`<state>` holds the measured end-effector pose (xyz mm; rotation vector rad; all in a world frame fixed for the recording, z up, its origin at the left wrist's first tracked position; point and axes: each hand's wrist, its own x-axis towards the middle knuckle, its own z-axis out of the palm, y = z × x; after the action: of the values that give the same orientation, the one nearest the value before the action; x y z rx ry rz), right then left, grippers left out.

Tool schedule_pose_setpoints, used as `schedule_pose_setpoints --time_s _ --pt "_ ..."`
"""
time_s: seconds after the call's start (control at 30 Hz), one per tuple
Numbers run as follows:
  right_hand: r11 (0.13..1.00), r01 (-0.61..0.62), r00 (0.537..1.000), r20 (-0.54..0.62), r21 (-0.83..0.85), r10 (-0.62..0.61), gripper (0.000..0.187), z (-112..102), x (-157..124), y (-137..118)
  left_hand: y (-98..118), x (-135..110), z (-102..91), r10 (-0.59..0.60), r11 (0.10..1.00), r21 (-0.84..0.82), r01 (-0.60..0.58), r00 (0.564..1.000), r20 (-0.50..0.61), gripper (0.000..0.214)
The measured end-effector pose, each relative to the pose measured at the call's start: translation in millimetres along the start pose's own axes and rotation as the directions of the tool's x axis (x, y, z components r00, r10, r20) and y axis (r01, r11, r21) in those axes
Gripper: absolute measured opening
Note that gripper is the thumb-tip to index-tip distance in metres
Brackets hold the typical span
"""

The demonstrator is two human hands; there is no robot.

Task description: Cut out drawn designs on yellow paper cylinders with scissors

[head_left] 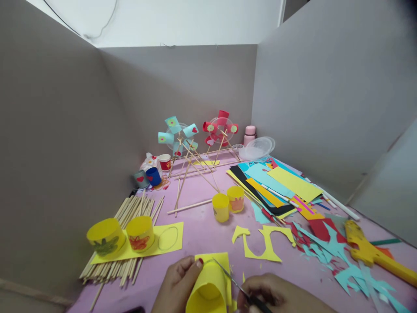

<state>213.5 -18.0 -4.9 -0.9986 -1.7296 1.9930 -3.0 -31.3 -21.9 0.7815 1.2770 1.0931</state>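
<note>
Near the bottom edge, my left hand [179,284] grips a yellow paper cylinder [208,289] with a flat piece of yellow paper [215,258] at its far end. My thumb presses at the cylinder's far end. Close on the right, my right hand [267,291] is closed around black-handled scissors [249,298]. Their metal blades lie at the paper beside the cylinder; whether they are parted is hard to see. Beyond my hands lie yellow paper offcuts [270,256]. Two yellow paper cups [221,208] stand on the purple tabletop [198,230].
Left, two decorated yellow cups [140,234] sit on a yellow strip [176,241] over wooden sticks [124,274]. At the back stand blue [179,134] and red [221,128] paper-cup wheels on stick frames. Right are coloured sheets [293,182], blue scraps [352,269] and a yellow glue gun [361,248].
</note>
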Motion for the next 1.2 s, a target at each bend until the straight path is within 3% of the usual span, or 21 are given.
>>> schedule_pose_setpoints --time_s 0.2,0.43,0.87,1.2 --pt "0.999 0.052 0.999 0.017 -0.004 -0.052 0.037 -0.1 1.6 4.0 -6.3 0.4 0.0 -0.068 0.998 0.001 0.068 0.996 0.06 0.037" --pt "0.994 0.091 0.996 0.002 0.058 -0.091 0.038 0.4 2.9 6.3 -13.4 8.2 -9.4 -0.053 0.998 0.031 0.051 0.996 0.076 0.037" --pt "0.988 0.121 0.993 -0.012 0.096 -0.12 0.033 -1.9 2.8 8.2 -4.6 3.7 -6.8 -0.127 0.984 -0.11 0.139 0.986 0.103 0.036" --pt "0.986 0.087 0.995 0.037 0.145 -0.093 0.025 0.6 0.3 19.1 -9.0 3.3 -11.9 -0.112 0.994 0.004 0.112 0.982 0.151 0.031"
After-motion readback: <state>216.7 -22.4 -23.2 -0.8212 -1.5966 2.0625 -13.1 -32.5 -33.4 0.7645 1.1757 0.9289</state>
